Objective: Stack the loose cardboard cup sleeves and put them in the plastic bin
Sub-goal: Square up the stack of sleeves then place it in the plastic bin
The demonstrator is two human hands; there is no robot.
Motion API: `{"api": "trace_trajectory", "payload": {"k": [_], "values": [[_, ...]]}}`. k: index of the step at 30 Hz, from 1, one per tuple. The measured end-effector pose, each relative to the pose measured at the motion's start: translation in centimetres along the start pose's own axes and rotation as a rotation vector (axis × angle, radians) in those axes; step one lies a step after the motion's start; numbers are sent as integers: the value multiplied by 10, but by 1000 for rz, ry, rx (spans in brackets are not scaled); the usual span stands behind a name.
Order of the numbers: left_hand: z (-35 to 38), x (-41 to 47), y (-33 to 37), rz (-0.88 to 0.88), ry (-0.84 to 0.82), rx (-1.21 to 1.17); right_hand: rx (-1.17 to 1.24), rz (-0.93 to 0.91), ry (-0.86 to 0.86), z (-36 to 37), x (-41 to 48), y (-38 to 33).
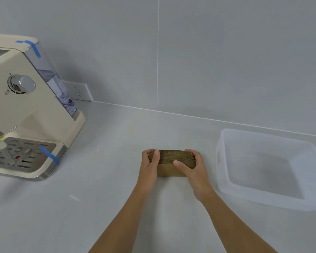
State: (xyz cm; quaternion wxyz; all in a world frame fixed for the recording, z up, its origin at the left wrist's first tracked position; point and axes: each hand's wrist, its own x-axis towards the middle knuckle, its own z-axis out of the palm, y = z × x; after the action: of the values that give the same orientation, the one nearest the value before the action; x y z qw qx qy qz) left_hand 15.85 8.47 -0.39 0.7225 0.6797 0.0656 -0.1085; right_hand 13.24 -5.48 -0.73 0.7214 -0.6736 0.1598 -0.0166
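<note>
- Holding the stack of cardboard cup sleeves between both hands on the grey counter; stack stands on edge, corrugated edges facing up and toward the camera.
- Left hand: fingers curled round the stack's left end, thumb on the near face. Closed on the stack.
- Right hand: fingers wrapped over the right end, thumb pressed on the near face. Also closed on the stack.
- Stack looks gathered and fairly square; edges nearly flush, slight stagger at the right end. No loose sleeves visible elsewhere on the counter.
- Cannot tell whether the stack's bottom edge rests on the counter or is just lifted off it; the hands hide the contact line.
- Translucent plastic bin sits to the right of the stack, near but apart, open side up. Nothing visible inside.
- Cream espresso machine at far left, blue tape on its parts; wall socket behind it. Neither in the way.
- Progress, judged: stacking appears done or nearly so. Remaining: carry the stack right, over the bin's near wall, and set it down inside.
- Risk, judged: loose grip could let the middle sleeves slip out.
</note>
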Motion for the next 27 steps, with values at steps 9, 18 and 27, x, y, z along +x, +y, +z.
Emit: {"api": "trace_trajectory", "payload": {"k": [9,18,27], "values": [[13,10,6,178,238,-106,39,-147,19,6,-1,-9],[12,8,-6,145,263,-79,132,-155,86,10,-2,8],[13,5,-2,222,271,-80,186,-196,289,16,6,4]]}}
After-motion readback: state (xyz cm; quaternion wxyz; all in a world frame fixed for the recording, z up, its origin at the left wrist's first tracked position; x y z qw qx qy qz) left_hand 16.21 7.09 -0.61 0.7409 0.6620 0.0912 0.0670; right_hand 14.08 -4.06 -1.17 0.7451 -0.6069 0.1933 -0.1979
